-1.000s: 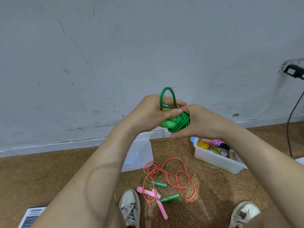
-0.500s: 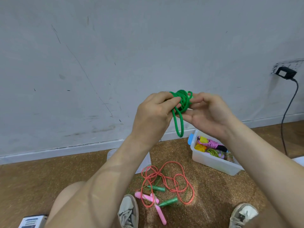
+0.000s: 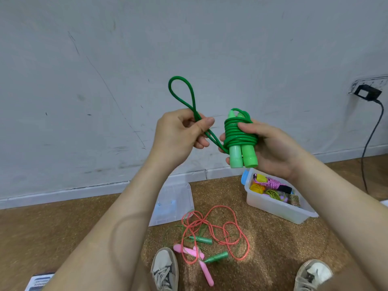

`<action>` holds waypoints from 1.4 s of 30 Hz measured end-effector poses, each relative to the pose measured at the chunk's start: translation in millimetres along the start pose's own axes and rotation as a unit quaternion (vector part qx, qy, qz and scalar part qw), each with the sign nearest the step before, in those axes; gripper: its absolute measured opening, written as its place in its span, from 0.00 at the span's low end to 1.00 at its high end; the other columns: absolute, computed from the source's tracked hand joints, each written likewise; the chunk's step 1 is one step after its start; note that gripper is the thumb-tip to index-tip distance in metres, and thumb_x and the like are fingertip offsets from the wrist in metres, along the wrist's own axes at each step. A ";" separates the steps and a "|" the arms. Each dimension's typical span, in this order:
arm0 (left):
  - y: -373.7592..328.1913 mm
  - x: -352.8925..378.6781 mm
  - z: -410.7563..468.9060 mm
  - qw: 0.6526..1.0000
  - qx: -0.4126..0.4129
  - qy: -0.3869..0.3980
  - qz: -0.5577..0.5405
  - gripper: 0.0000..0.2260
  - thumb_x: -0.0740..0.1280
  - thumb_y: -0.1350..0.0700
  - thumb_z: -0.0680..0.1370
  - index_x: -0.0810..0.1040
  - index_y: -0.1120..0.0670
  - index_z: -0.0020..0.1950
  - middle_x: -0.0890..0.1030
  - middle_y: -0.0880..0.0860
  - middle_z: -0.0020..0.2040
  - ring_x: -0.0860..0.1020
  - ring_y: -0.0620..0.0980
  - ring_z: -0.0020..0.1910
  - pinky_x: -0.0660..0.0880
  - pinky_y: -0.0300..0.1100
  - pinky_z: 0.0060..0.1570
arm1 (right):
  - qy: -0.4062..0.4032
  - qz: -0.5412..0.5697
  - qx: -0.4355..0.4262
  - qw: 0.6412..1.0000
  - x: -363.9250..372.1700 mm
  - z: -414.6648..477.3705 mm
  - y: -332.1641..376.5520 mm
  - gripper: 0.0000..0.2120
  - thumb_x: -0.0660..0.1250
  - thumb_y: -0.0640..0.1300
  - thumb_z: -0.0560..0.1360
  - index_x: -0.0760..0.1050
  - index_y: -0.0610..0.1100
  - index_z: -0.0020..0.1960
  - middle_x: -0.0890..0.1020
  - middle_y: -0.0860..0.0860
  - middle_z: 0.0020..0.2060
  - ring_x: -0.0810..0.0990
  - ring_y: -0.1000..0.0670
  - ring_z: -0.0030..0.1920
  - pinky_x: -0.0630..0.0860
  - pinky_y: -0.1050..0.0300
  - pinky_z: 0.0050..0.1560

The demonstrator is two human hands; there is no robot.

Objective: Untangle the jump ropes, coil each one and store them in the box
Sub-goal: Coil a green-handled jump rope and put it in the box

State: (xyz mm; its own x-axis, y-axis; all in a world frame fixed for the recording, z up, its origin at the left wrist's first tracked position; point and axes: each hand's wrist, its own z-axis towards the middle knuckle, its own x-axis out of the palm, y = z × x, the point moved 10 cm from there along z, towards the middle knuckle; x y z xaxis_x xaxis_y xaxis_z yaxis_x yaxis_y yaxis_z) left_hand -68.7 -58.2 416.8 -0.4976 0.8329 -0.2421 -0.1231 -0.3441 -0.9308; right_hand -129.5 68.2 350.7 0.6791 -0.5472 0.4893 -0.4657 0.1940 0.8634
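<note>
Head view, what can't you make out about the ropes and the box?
Far side of the green jump rope: head view, covered by the right hand.
Rope count inside the box: head view, contents overlap and look small.
Cord path of the green-handled floor rope under the orange rope: head view, too thin to trace.

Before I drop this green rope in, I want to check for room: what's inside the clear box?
The clear box holds a pink braided rope, a yellow coil, a yellow-green coil and a brownish coil. Anything beneath them is covered.
</note>
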 end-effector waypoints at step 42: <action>8.7 39.6 -10.5 0.947 0.077 0.171 0.262 0.13 0.78 0.52 0.67 0.74 0.44 0.40 0.72 0.42 0.44 0.71 0.37 0.37 0.69 0.37 0.43 | -0.031 -0.767 -0.107 0.632 32.2 0.3 -7.6 0.24 0.73 0.47 0.64 0.67 0.52 0.56 0.72 0.53 0.45 0.74 0.47 0.45 0.69 0.53 0.42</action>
State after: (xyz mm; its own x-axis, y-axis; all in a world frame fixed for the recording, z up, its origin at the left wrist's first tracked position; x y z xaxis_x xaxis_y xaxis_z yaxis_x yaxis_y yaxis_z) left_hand -80.5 -23.7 396.2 -0.2205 0.6131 -0.7586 -0.0732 -0.7860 -0.6139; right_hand -104.3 48.9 359.8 0.2133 -0.2547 -0.9432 0.8052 -0.5010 0.3174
